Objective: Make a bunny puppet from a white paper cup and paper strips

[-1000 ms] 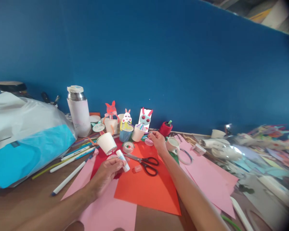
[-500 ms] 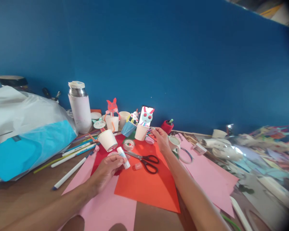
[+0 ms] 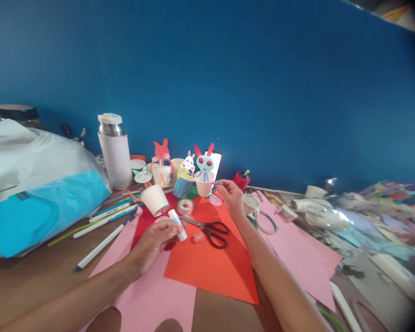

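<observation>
In the head view, my left hand is closed around a white glue stick held above the papers. My right hand pinches with thumb and forefinger at the end of a purple pipe cleaner, the side arm of a paper cup puppet. A pale blue paper face with red ears rises from that cup. Beside it stands a blue cup with a white bunny face. Black-handled scissors lie on the orange paper, near a small translucent cap-like piece.
A tape roll and a tilted white cup lie behind my left hand. Markers, a thermos and a plastic bag are on the left. A mug and pink paper are on the right.
The puppet cup by my right hand has tipped, with its opening now showing and its face higher and further left. The blue cup stands straighter. My left hand keeps the glue stick.
</observation>
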`<state>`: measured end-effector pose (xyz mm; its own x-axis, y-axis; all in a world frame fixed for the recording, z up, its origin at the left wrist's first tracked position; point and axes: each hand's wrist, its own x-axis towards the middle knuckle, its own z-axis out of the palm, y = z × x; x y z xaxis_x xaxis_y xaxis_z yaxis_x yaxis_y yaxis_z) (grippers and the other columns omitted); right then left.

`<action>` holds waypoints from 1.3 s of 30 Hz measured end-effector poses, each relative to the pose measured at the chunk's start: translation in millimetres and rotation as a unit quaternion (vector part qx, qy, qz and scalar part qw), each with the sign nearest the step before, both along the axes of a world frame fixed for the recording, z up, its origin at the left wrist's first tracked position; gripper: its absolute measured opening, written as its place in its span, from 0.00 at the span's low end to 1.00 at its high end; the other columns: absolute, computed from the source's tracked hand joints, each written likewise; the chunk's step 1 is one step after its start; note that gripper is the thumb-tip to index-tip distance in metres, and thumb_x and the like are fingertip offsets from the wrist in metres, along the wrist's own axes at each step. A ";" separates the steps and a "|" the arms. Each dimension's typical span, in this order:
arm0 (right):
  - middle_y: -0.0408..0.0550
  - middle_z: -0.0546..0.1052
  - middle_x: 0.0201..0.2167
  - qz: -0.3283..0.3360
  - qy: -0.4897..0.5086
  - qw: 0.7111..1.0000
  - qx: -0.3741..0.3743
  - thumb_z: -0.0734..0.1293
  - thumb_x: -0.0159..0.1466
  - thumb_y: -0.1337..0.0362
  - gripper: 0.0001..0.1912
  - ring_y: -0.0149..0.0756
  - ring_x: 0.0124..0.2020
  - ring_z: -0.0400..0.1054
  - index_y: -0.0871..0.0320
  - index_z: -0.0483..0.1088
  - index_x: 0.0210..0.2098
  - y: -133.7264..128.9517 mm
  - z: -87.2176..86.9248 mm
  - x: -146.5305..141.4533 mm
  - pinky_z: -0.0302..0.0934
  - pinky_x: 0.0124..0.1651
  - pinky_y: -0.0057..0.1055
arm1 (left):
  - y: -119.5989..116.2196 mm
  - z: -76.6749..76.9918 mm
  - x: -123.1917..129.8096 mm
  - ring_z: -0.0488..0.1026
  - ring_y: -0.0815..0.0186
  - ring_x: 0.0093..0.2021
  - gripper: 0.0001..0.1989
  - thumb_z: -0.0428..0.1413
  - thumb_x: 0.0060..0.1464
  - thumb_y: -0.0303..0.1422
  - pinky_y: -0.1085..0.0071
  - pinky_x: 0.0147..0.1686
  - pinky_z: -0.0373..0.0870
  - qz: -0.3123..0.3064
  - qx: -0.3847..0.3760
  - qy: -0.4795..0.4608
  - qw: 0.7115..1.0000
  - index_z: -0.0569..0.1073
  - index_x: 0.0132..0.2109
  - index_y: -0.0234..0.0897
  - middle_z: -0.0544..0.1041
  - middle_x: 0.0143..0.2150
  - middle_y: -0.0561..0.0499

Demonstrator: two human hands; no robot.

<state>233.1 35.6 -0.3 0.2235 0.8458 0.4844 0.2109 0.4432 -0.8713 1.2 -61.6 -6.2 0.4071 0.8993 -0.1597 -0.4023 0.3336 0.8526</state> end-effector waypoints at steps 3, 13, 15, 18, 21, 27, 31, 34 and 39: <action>0.46 0.73 0.29 -0.035 -0.105 0.992 0.064 0.64 0.56 0.60 0.09 0.34 0.31 0.66 0.57 0.69 0.33 -8.2 6.6 -5.6 0.61 0.36 0.31 | 0.1 -0.2 -0.4 0.66 0.70 0.27 0.07 0.57 0.46 0.33 0.75 0.25 0.54 0.003 -0.006 0.003 1.000 0.71 0.26 0.34 0.74 0.27 0.51; 0.47 0.72 0.34 -0.005 -0.302 0.927 0.222 0.61 0.58 0.68 0.06 0.36 0.39 0.66 0.54 0.68 0.34 -29.2 18.6 -26.7 0.59 0.44 0.35 | -0.4 1.1 -0.4 0.67 0.69 0.27 0.07 0.58 0.45 0.34 0.74 0.25 0.55 0.006 -0.008 0.015 1.000 0.71 0.26 0.34 0.74 0.27 0.50; 0.47 0.73 0.35 -0.005 -0.328 0.916 0.229 0.61 0.58 0.69 0.07 0.36 0.40 0.65 0.54 0.67 0.35 -30.7 17.8 -27.2 0.58 0.44 0.36 | -0.4 0.8 -0.5 0.68 0.69 0.28 0.07 0.58 0.45 0.34 0.74 0.26 0.56 0.007 -0.011 0.014 1.000 0.71 0.26 0.34 0.74 0.28 0.50; 0.48 0.73 0.37 -0.003 -0.370 0.900 0.229 0.61 0.58 0.69 0.07 0.36 0.41 0.65 0.54 0.67 0.36 -31.9 16.0 -26.5 0.56 0.44 0.36 | -0.2 0.3 -0.6 0.68 0.68 0.29 0.07 0.58 0.44 0.34 0.74 0.28 0.57 0.010 -0.017 0.012 1.000 0.72 0.26 0.34 0.75 0.28 0.50; 0.47 0.74 0.39 0.007 -0.397 0.888 0.231 0.61 0.58 0.70 0.08 0.35 0.42 0.65 0.54 0.66 0.36 -31.7 13.6 -25.5 0.54 0.44 0.36 | 0.3 -0.4 -0.5 0.68 0.69 0.28 0.07 0.58 0.44 0.33 0.74 0.27 0.57 0.009 -0.017 0.010 1.000 0.72 0.25 0.34 0.75 0.27 0.50; 0.46 0.74 0.39 0.001 -0.426 0.873 0.237 0.61 0.58 0.71 0.07 0.36 0.41 0.65 0.54 0.66 0.35 -32.1 13.1 -25.6 0.51 0.43 0.36 | 0.5 -1.3 -0.4 0.68 0.69 0.28 0.07 0.58 0.45 0.33 0.74 0.28 0.57 0.009 -0.007 0.007 1.000 0.72 0.26 0.34 0.75 0.27 0.50; 0.46 0.75 0.37 -0.005 -0.400 0.890 0.220 0.61 0.58 0.70 0.06 0.36 0.40 0.66 0.55 0.67 0.34 -33.9 15.9 -29.6 0.52 0.44 0.36 | 0.3 -2.7 -0.8 0.67 0.70 0.27 0.07 0.57 0.46 0.33 0.75 0.25 0.55 0.007 -0.003 0.008 1.000 0.71 0.26 0.34 0.75 0.28 0.50; 0.46 0.74 0.34 -0.023 -0.312 0.935 0.169 0.61 0.57 0.68 0.05 0.36 0.39 0.66 0.56 0.67 0.33 -29.8 15.0 -31.0 0.55 0.44 0.35 | 0.8 -5.0 -1.2 0.67 0.70 0.27 0.06 0.56 0.47 0.33 0.75 0.25 0.55 0.000 0.000 0.007 1.000 0.71 0.27 0.34 0.74 0.28 0.50; 0.46 0.73 0.30 -0.020 -0.072 0.997 0.030 0.63 0.55 0.63 0.07 0.33 0.31 0.66 0.58 0.67 0.33 -11.0 4.7 -18.1 0.61 0.36 0.31 | 1.8 -6.0 -1.8 0.69 0.69 0.30 0.06 0.56 0.47 0.33 0.75 0.27 0.57 -0.002 0.001 0.006 1.000 0.71 0.27 0.34 0.74 0.29 0.50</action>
